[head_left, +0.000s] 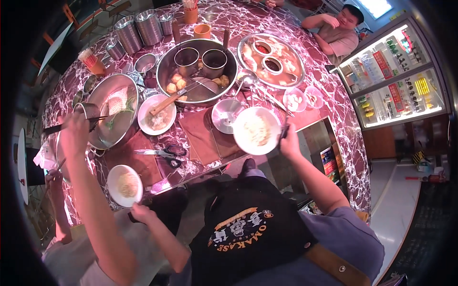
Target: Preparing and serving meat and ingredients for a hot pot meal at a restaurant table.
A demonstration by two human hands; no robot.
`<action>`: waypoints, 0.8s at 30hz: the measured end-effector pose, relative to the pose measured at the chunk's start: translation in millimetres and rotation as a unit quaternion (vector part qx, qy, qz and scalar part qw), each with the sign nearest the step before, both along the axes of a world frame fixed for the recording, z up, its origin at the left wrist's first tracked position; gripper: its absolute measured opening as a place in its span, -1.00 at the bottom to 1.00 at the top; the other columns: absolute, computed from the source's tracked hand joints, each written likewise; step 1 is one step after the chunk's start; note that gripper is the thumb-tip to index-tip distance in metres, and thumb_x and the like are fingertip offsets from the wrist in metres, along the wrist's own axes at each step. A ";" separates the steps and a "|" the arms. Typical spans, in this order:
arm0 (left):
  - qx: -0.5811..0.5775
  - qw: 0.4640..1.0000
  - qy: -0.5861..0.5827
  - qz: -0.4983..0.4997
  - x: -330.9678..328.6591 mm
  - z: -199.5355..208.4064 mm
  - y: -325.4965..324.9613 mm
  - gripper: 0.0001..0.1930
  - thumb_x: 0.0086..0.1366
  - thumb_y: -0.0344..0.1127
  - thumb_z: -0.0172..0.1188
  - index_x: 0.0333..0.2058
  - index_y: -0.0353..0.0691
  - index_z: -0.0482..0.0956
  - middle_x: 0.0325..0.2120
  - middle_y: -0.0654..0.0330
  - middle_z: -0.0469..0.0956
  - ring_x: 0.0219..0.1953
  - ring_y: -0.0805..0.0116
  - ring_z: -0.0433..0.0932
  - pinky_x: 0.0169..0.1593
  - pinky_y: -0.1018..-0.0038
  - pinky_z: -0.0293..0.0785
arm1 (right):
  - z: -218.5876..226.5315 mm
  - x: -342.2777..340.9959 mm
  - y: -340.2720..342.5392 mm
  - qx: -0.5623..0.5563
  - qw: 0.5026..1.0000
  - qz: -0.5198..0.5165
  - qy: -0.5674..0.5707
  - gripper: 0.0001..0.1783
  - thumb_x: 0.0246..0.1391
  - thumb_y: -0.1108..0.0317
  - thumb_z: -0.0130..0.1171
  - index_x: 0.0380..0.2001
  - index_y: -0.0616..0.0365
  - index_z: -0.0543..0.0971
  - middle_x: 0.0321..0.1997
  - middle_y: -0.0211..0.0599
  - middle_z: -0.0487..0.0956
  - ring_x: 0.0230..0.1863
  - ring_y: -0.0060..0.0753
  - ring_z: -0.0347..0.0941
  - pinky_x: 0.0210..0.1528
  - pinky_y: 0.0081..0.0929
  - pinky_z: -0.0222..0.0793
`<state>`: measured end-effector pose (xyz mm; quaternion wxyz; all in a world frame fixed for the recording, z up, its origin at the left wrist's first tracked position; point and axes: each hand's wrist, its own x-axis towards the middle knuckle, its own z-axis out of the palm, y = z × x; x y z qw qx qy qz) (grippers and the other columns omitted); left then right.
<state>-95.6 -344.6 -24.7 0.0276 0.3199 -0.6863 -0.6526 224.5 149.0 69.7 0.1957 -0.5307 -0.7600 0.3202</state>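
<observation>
My left hand (143,213) is closed on the near rim of a white bowl (112,174), which is tilted and has pale noodles (128,185) inside. Farther right, my right hand (289,142) grips the side of another white bowl (244,144) with similar noodles (257,131). A small dark object (285,131), its kind unclear, shows at my right fingers. Just behind that bowl is a shallow metal bowl (228,116). Black-handled scissors (164,153) lie on a brown mat beyond my left hand, and a white bowl (144,117) of food stands past them.
A co-worker's hand (76,129) holds a dark, chopstick-like tool over a metal pot (98,138) at left; another hand (54,180) grips a stick. A large divided pot (232,71) and a round food tray (298,57) stand farther back. A person (341,40) sits beyond.
</observation>
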 end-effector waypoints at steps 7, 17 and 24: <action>0.024 0.985 -0.052 -0.163 147.5 19.3 98.6 -0.93 0.27 -0.41 0.05 -0.39 -0.25 0.47 -0.65 0.39 0.34 -0.71 0.66 0.21 -0.66 0.59 0.06 | -71.6 26.9 97.0 -0.013 0.997 -0.080 -0.002 -0.50 0.00 0.50 0.14 0.04 0.18 0.28 -0.20 0.11 0.55 -0.13 0.12 0.54 -0.04 -0.12 0.37; 0.141 0.969 -0.082 -0.187 280.5 15.8 248.7 -0.76 0.27 -0.47 0.06 -0.10 -0.39 0.52 -0.58 0.39 0.44 -0.69 0.72 0.21 -0.63 0.67 0.04 | -60.3 42.7 83.9 -0.146 0.972 0.141 0.116 -0.57 0.04 0.57 0.16 -0.04 0.24 0.25 -0.28 -0.07 0.59 -0.20 -0.14 0.59 -0.10 -0.22 0.46; 0.077 0.990 -0.056 -0.101 331.0 19.5 246.8 -0.78 0.26 -0.48 0.04 -0.12 -0.36 0.51 -0.55 0.34 0.47 -0.73 0.70 0.16 -0.67 0.64 -0.01 | -79.4 -79.5 31.1 -0.139 0.958 0.248 0.042 -0.46 0.08 0.39 0.15 0.07 0.21 0.17 -0.28 0.40 0.52 -0.20 0.47 0.46 -0.12 0.16 0.32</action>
